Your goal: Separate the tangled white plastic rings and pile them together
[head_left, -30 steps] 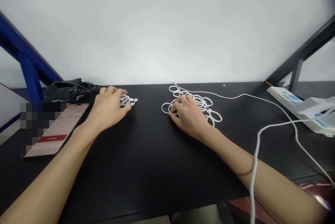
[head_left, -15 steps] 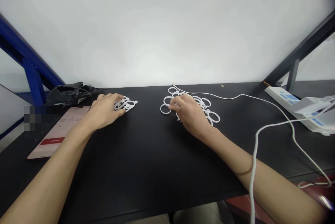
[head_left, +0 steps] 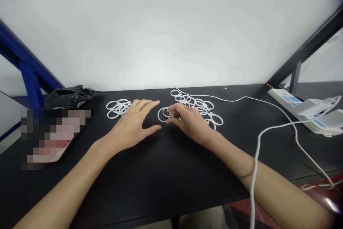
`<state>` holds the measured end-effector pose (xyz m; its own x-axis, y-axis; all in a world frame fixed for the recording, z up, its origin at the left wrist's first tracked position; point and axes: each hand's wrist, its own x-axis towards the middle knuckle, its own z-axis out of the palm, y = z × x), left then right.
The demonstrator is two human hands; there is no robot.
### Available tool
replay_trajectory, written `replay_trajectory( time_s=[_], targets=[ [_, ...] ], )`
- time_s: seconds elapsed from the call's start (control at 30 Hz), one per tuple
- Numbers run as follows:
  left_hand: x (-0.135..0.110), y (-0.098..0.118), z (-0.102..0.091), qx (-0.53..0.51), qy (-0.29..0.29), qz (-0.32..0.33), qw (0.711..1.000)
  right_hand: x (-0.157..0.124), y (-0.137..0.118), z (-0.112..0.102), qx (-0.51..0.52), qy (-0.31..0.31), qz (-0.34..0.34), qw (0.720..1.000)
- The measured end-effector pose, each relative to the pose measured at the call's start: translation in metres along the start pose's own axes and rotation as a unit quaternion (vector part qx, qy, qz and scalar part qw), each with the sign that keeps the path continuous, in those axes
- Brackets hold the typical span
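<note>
L hand (head_left: 131, 128) is released: thumb out to the R, fingers long & loosely bent, pointing R/far, w/ a wide gap b/w thumb & index. Nothing seen in that gap. Back of hand faces up, wrist approx. straight, forearm running diag. from the near L corner. It's just R of & a bit nearer than the L pile of rings (head_left: 115, 109), hiding that pile's R edge; can't tell if they touch.

R hand (head_left: 192, 120) is curled, thumb & fingertips brought together in a pinch on white rings (head_left: 158, 115), which stick out to its L, toward the L hand's gap. Exact no. in the grip unclear, fingers cover part. Knuckles up, palm turned L, forearm coming in diag. from the near R. Thumb tips of both hands are near each other, but apart.

R pile of rings (head_left: 199, 108) lies on the dark surface (head_left: 150, 175), beyond & to the R of R hand, partly hidden by it. White cord (head_left: 259, 136) crosses in front of R forearm; power strip (head_left: 286, 97) is far R.
</note>
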<state>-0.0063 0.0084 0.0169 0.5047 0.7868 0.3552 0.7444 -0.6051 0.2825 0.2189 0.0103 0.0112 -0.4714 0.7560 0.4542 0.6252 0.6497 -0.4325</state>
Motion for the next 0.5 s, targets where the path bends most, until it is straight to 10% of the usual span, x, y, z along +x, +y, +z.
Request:
replay_trajectory(
  time_s=[0.5],
  targets=[
    [-0.001,0.007,0.015,-0.026,-0.013,0.022,0.999,-0.003,-0.009,0.003,-0.013,-0.011,-0.112,0.994]
  ],
)
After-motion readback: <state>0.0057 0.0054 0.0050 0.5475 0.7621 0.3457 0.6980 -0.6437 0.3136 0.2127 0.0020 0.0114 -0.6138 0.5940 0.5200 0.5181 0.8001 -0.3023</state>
